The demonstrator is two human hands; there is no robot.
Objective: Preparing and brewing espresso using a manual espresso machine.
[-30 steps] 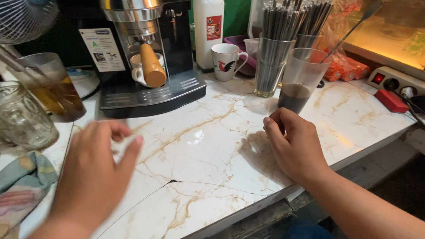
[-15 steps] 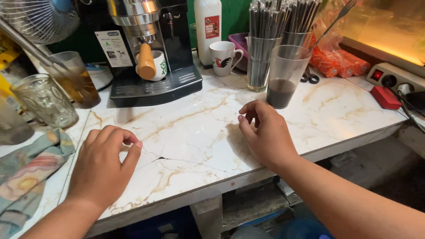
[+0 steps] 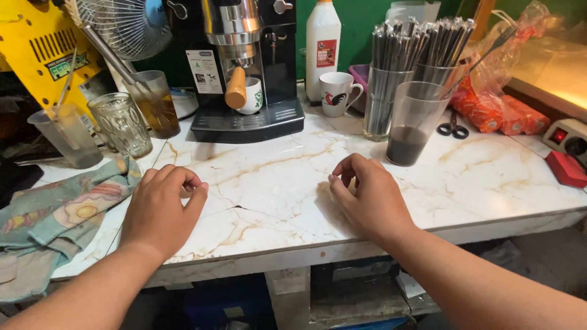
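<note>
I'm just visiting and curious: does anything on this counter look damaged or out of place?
Yes. The marble countertop has a dark crack running between the left hand and right hand. A crumpled cloth hangs over the left edge.

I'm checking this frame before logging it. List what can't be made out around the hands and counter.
Head view only:
- Left hand and right hand: fingers curled under, so the palms and anything pinched there are hidden.
- Small white cup under the espresso machine: the wooden portafilter handle partly covers it; contents unseen.
- Straws: the tips are cut off by the top edge.
- Patterned cloth: runs off the left edge.
</note>
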